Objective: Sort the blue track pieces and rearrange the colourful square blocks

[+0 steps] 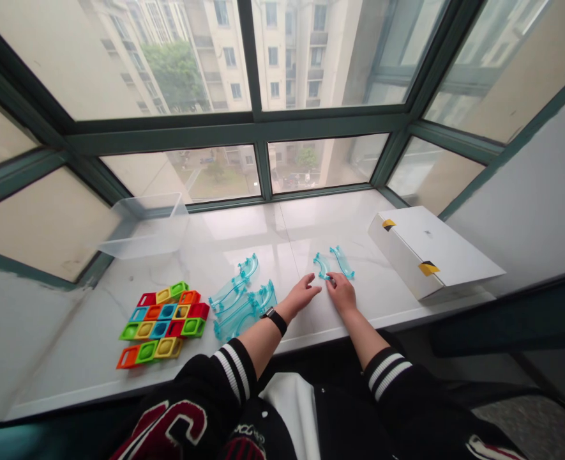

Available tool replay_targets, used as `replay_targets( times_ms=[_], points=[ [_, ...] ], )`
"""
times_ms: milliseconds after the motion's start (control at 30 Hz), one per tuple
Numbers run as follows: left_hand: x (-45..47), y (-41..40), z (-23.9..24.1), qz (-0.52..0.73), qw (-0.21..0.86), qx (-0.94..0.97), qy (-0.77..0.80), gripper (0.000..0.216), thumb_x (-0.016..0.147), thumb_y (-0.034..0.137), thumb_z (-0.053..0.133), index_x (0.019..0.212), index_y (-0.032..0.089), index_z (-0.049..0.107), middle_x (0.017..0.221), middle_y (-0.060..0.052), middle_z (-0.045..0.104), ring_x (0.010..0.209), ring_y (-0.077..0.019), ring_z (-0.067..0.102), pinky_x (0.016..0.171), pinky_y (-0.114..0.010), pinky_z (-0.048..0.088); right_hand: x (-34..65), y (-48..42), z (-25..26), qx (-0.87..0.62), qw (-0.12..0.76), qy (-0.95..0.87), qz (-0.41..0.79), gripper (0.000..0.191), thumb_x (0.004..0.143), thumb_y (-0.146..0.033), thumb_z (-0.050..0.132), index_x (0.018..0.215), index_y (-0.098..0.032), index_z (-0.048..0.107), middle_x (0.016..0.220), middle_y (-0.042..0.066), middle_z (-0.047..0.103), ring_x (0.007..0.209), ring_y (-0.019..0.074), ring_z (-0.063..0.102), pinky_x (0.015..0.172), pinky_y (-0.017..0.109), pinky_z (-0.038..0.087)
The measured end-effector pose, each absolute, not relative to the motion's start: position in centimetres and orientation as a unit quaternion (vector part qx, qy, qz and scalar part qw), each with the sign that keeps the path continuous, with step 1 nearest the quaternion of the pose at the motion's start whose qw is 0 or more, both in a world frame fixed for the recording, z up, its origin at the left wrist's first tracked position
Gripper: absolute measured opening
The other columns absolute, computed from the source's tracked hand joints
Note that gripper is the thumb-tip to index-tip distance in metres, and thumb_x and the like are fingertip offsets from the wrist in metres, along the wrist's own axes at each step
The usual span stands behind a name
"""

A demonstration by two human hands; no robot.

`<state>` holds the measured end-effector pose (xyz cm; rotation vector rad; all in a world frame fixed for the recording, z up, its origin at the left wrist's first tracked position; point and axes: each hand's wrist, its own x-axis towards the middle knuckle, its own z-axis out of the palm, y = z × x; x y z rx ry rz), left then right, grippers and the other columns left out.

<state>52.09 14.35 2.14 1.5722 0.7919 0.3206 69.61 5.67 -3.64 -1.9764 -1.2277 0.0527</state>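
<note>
**A:** What's sitting at the left end of the white marble windowsill [282,236]?

**B:** A clear plastic bin [143,227] is standing near the glass. Closer to the person, colored plastic blocks [162,326] are lying in tight rows of red, orange, yellow, green and blue.

**A:** And moving rightward?

**B:** A heap of transparent blue track pieces [244,303] is lying just beside those blocks. Next comes the left hand [301,295], with a black watch [275,321] on its wrist. Its fingers [311,289] are spreading loosely open and gripping nothing.

**A:** What's the right hand doing?

**B:** The right hand [340,292] is sitting close beside the left, and its fingers [331,282] are touching the nearer of two curved track pieces [334,263]. I can't tell whether they're clenching it or only resting on it. Those two pieces are lying well apart from the heap.

**A:** And at the far right?

**B:** A white box [430,252] with black-and-yellow tape is lying on the sill.
</note>
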Motion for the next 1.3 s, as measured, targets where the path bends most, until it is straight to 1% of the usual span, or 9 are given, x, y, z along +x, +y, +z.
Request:
replay_targets(
  times_ms=[133, 267, 533, 733, 867, 1000, 1067, 1167, 1300],
  points=[
    [46.3, 15.6, 6.6, 0.202, 0.642, 0.666, 0.321, 0.058, 0.093, 0.044, 0.066, 0.147, 0.024, 0.058, 0.156, -0.014, 0.057, 0.13, -0.0286, 0.064, 0.111, -0.046, 0.052, 69.5, 5.6, -3.5, -0.782, 0.399, -0.478, 0.031, 0.031, 0.093, -0.03, 0.053, 0.114, -0.021, 0.073, 0.109, 0.01, 0.074, 0.076, 0.0216, 0.064, 0.083, 0.038, 0.054],
    [37.9, 17.4, 9.5, 0.271, 0.585, 0.673, 0.362, 0.054, 0.093, 0.051, 0.062, 0.14, 0.024, 0.062, 0.144, -0.013, 0.066, 0.121, -0.0289, 0.069, 0.098, -0.046, 0.059, 69.3, 5.4, -3.2, -0.781, 0.403, -0.475, 0.038, 0.031, 0.092, -0.029, 0.054, 0.114, -0.021, 0.074, 0.11, 0.01, 0.074, 0.078, 0.0222, 0.064, 0.084, 0.039, 0.055],
    [23.0, 15.1, 7.7, 0.345, 0.439, 0.651, 0.513, 0.056, 0.088, 0.064, 0.066, 0.127, 0.023, 0.068, 0.126, -0.01, 0.075, 0.11, -0.0288, 0.072, 0.096, -0.046, 0.06, 69.0, 4.4, -2.1, -0.778, 0.442, -0.445, 0.009, 0.032, 0.091, -0.035, 0.056, 0.114, -0.02, 0.073, 0.112, 0.011, 0.068, 0.066, 0.0178, 0.056, 0.082, 0.041, 0.056],
    [21.2, 11.7, 6.7, 0.33, 0.339, 0.711, 0.521, 0.041, 0.093, 0.053, 0.064, 0.123, 0.027, 0.07, 0.121, -0.007, 0.075, 0.102, -0.0269, 0.073, 0.092, -0.045, 0.062, 66.5, 3.0, -1.0, -0.761, 0.486, -0.427, 0.055, 0.03, 0.094, -0.04, 0.056, 0.111, -0.02, 0.07, 0.097, 0.008, 0.069, 0.072, 0.0204, 0.062, 0.077, 0.038, 0.057],
    [22.9, 11.2, 6.3, 0.336, 0.272, 0.76, 0.485, 0.032, 0.096, 0.046, 0.061, 0.12, 0.029, 0.072, 0.122, -0.006, 0.075, 0.111, -0.0284, 0.071, 0.099, -0.047, 0.059, 62.2, 2.5, 0.6, -0.703, 0.469, -0.505, 0.175, 0.025, 0.097, -0.039, 0.058, 0.11, -0.022, 0.072, 0.096, 0.007, 0.072, 0.076, 0.0205, 0.066, 0.077, 0.036, 0.058],
    [25.9, 11.1, 6.4, 0.304, 0.208, 0.833, 0.412, 0.031, 0.099, 0.036, 0.056, 0.126, 0.031, 0.072, 0.13, -0.007, 0.072, 0.127, -0.0294, 0.064, 0.113, -0.051, 0.05, 57.7, 2.8, 2.0, -0.62, 0.385, -0.617, 0.294, 0.032, 0.097, -0.032, 0.061, 0.127, -0.027, 0.07, 0.11, 0.006, 0.072, 0.082, 0.0177, 0.069, 0.076, 0.031, 0.059],
    [27.8, 11.0, 6.4, 0.257, 0.178, 0.874, 0.372, 0.037, 0.098, 0.031, 0.057, 0.134, 0.031, 0.069, 0.144, -0.008, 0.065, 0.136, -0.0308, 0.057, 0.118, -0.052, 0.045, 56.2, 2.9, 2.2, -0.603, 0.332, -0.66, 0.303, 0.037, 0.094, -0.028, 0.066, 0.131, -0.031, 0.07, 0.114, 0.005, 0.07, 0.084, 0.0166, 0.068, 0.08, 0.031, 0.059],
    [30.5, 10.9, 6.3, 0.191, 0.151, 0.911, 0.332, 0.05, 0.093, 0.028, 0.065, 0.143, 0.033, 0.064, 0.16, -0.008, 0.052, 0.151, -0.0344, 0.044, 0.127, -0.058, 0.033, 55.1, 3.1, 1.8, -0.599, 0.281, -0.695, 0.281, 0.036, 0.088, -0.022, 0.073, 0.123, -0.031, 0.076, 0.114, 0.005, 0.069, 0.084, 0.0166, 0.068, 0.085, 0.032, 0.058],
    [32.6, 11.4, 5.6, 0.152, 0.155, 0.925, 0.311, 0.051, 0.087, 0.029, 0.076, 0.137, 0.034, 0.068, 0.163, -0.006, 0.049, 0.155, -0.0383, 0.037, 0.13, -0.064, 0.022, 55.2, 3.1, 1.3, -0.6, 0.277, -0.698, 0.277, 0.031, 0.085, -0.013, 0.071, 0.111, -0.029, 0.079, 0.108, 0.004, 0.071, 0.084, 0.0167, 0.068, 0.084, 0.031, 0.057]
  ],
)
